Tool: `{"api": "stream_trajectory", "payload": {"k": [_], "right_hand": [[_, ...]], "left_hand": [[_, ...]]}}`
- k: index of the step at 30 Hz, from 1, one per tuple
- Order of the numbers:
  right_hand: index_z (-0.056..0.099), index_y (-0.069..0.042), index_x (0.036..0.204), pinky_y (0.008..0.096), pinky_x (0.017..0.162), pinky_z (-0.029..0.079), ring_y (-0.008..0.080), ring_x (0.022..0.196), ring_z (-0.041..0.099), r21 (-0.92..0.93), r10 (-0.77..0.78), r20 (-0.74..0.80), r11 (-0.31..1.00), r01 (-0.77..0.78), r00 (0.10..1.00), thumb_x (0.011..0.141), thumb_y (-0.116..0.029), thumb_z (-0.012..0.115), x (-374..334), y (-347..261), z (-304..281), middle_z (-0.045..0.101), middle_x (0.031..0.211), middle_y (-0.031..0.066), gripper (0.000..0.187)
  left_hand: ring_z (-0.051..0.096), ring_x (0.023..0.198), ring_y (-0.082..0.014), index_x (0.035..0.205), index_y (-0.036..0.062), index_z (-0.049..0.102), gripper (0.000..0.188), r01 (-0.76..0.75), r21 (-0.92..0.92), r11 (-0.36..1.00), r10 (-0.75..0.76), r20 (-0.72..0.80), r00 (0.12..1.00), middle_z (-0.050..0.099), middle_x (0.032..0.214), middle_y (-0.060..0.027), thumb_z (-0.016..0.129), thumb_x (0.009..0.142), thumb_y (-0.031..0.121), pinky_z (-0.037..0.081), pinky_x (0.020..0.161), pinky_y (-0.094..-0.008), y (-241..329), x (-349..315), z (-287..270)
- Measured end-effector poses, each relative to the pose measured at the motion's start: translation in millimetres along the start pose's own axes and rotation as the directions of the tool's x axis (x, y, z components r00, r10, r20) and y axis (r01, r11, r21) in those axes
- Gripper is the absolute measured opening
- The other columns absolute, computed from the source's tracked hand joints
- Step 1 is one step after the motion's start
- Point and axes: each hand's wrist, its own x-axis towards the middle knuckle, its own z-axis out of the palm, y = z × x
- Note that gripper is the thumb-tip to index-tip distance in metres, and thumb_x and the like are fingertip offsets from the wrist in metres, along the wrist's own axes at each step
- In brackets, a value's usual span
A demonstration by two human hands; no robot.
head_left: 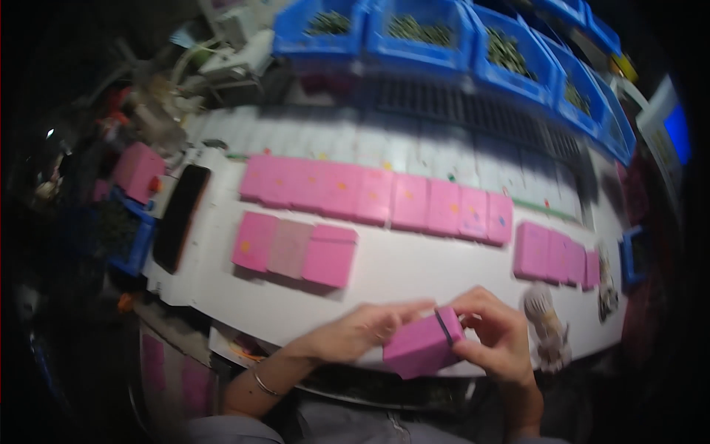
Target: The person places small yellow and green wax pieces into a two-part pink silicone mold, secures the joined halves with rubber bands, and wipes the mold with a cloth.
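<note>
A pink box-shaped pack (420, 346) is held low over the near edge of the white table, tilted up to the right. A dark narrow band (445, 325) crosses it near its right end. My right hand (497, 334) pinches that end, thumb on the near side and bent fingers at the far top corner by the band. My left hand (370, 327) rests against the pack's far left side, its fingers reaching along the back edge toward the band. The pack hides part of the left palm. A thin bracelet (264, 382) circles my left wrist.
A long row of pink packs (336, 189) lies across the white table (421, 270), with smaller groups at left (253, 240) and right (549, 253). A black phone (182, 218) lies far left. A pale figurine (546, 325) stands right of my hand. Blue bins (418, 55) line the back.
</note>
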Motion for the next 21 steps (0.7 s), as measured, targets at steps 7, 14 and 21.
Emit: {"api": "stream_trajectory", "payload": {"k": [7,14,21], "right_hand": [[0.058,0.002,0.115,0.0279,0.080,0.044,0.0190,0.100,0.054,0.081,-0.146,-0.134,0.984,0.157,0.980,0.083,-0.010,0.064,26,13,11,0.056,0.110,0.0117,0.034],[0.062,0.005,0.104,0.0285,0.082,0.046,0.0176,0.090,0.059,-0.173,-0.052,-0.172,0.985,0.022,0.984,0.088,-0.008,0.055,33,27,11,0.061,0.097,0.0131,0.022],[0.062,0.006,0.099,0.0275,0.081,0.050,0.0184,0.089,0.063,-0.189,-0.005,-0.186,0.982,-0.031,0.983,0.085,0.004,0.055,34,40,11,0.060,0.096,0.0130,0.016]], "left_hand": [[0.062,0.075,-0.0105,0.101,0.0012,0.062,0.032,0.088,-0.092,0.992,-0.117,-0.395,0.911,0.066,0.084,-0.0064,0.053,0.093,0.031,0.049,0.069,-0.0239,65,-26,-48],[0.065,0.074,-0.0130,0.096,-0.0055,0.064,0.025,0.084,0.458,0.885,0.398,-0.838,0.373,0.067,0.088,-0.0104,0.068,0.076,0.008,0.053,0.067,-0.0238,158,-23,-215],[0.063,0.085,-0.0295,0.074,0.0030,0.061,0.043,0.650,0.540,0.535,0.659,-0.748,0.079,0.065,0.083,-0.0156,0.084,0.046,0.026,0.049,0.078,-0.0344,152,-10,-349]]}}
